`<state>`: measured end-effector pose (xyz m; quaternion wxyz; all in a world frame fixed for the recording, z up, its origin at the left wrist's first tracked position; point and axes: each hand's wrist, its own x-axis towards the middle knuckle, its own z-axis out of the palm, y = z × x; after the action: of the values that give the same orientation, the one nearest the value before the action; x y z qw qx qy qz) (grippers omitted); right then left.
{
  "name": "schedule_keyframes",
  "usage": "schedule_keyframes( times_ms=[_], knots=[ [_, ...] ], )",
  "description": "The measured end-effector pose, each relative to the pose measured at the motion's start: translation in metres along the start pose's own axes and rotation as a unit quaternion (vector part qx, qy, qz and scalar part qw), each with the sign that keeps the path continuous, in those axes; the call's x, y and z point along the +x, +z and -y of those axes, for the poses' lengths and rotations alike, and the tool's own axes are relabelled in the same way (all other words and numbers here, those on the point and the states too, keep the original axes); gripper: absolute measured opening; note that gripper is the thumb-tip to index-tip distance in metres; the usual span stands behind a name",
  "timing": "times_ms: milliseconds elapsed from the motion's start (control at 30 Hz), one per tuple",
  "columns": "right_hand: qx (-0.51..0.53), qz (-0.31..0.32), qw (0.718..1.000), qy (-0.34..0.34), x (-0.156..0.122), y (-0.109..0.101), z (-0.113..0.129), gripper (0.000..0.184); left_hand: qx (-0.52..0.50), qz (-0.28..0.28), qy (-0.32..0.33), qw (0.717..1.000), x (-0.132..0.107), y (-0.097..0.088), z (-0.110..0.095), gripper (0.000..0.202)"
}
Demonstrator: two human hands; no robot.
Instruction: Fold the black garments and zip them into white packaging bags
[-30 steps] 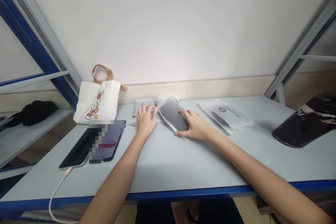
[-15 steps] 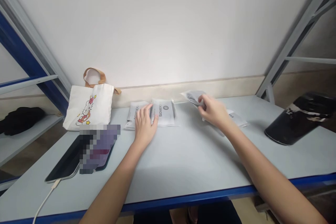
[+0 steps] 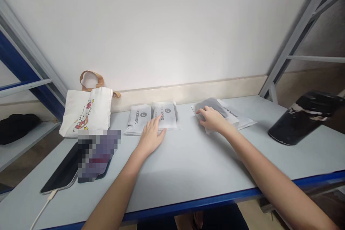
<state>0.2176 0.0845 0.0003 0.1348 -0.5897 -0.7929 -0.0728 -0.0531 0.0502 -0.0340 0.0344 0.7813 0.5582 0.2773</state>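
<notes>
Two frosted plastic packets, the left packet (image 3: 139,115) and the middle packet (image 3: 168,114), lie side by side by the wall, both with printed lettering. My left hand (image 3: 151,136) is flat with its fingers stretched out, at their near edges. Further right, a packet with a dark item inside (image 3: 211,103) lies over another printed packet (image 3: 244,122). My right hand (image 3: 212,119) rests on its left part, fingers bent and spread apart. What lies under the palm is hidden.
A white cloth bag (image 3: 84,111) stands at the back left. In front of it are a phone with a cable (image 3: 60,169) and a partly blurred purple item (image 3: 104,156). A black tumbler (image 3: 299,122) stands at right. The table's blue front edge (image 3: 194,205) runs before me.
The raised packet in my right hand has come down onto the packet at right, and the fingers have loosened. My left hand has drawn slightly back toward me, uncovering the left packet.
</notes>
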Motion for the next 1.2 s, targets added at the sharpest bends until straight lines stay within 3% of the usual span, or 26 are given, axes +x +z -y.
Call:
schedule_keyframes(
  times_ms=[100,300,467,567,667,967,1100,1200],
  knots=[
    [0.032,-0.037,0.999,-0.013,0.002,-0.002,0.001,0.023,0.005,0.053,0.009,0.999,-0.002,0.001,0.002,0.045],
    [0.113,-0.128,0.983,-0.061,0.001,-0.003,0.023,0.041,-0.004,0.025,0.016,1.000,-0.002,0.004,0.004,0.039],
    [0.160,-0.125,0.974,-0.100,-0.005,0.006,0.048,0.031,-0.050,-0.061,0.031,0.996,0.000,-0.004,-0.005,0.030],
    [0.186,-0.117,0.971,-0.092,-0.007,0.009,0.055,0.020,-0.084,-0.138,0.006,0.987,0.001,-0.014,-0.012,0.027],
    [0.215,-0.099,0.968,-0.081,-0.007,0.008,0.056,0.017,-0.103,-0.169,-0.021,0.980,0.000,-0.017,-0.016,0.021],
    [0.214,-0.021,0.974,-0.073,-0.010,0.016,0.064,0.021,-0.063,-0.135,-0.043,0.988,-0.001,-0.003,-0.015,0.027],
    [0.213,-0.006,0.971,-0.110,-0.010,0.023,0.067,0.008,-0.028,-0.094,0.038,0.994,0.000,0.008,-0.018,0.021],
    [0.227,-0.005,0.968,-0.105,-0.009,0.027,0.066,0.016,-0.007,-0.063,0.077,0.995,0.004,0.020,-0.018,0.030]
  ],
)
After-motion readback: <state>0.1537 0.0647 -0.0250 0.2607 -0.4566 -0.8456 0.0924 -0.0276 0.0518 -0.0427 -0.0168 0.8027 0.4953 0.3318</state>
